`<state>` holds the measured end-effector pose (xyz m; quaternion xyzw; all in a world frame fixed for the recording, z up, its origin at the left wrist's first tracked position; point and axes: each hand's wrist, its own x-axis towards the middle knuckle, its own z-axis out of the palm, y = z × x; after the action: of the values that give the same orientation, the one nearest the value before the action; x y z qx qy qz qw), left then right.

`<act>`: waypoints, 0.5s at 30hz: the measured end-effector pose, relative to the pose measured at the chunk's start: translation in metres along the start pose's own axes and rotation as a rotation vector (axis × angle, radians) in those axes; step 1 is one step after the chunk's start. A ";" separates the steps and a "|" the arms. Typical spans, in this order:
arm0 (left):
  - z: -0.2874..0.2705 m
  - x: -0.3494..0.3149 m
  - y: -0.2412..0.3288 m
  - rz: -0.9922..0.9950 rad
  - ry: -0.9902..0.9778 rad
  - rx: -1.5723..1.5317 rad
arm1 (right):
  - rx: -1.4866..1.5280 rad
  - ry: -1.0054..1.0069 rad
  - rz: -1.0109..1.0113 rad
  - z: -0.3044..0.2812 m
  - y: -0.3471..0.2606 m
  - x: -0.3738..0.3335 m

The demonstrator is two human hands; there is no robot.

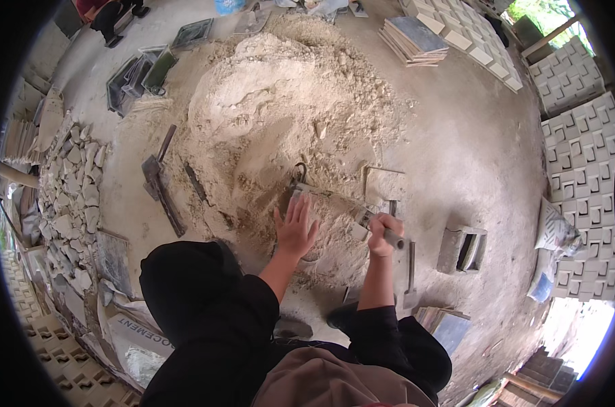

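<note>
Two bare hands at work on a metal mould [334, 203] set at the near edge of a large sand heap [280, 115].

The left hand [295, 227] lies flat with its fingers spread wide, pressing on the sandy fill at the near left end of the mould and holding nothing. The right hand [382, 234] is closed in a fist around the grey handle of a trowel [375, 227], at the right end of the mould; the blade reaches toward the mould. Just right of the mould a hollow block [462, 248] stands on the concrete floor [470, 156]. Left of the heap lie a shovel [159, 183] and a bank of broken rubble [73, 197]. Beyond the heap, to its right, rests a stack of flat tiles [415, 39]; patterned blocks [582, 156] line the floor farther right.
</note>
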<state>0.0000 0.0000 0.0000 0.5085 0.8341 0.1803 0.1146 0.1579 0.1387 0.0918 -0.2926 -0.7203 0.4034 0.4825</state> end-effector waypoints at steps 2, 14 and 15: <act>-0.008 -0.006 -0.012 -0.068 0.038 0.065 | 0.081 0.105 0.074 -0.006 0.012 -0.004; -0.010 -0.023 -0.013 -0.114 -0.051 0.098 | 0.306 0.050 0.030 0.010 -0.020 0.006; -0.010 -0.022 -0.008 -0.112 -0.058 0.085 | 0.293 0.055 0.059 0.009 -0.018 0.005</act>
<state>-0.0005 -0.0245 0.0062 0.4706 0.8644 0.1235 0.1268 0.1471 0.1311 0.1083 -0.2512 -0.6312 0.5100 0.5276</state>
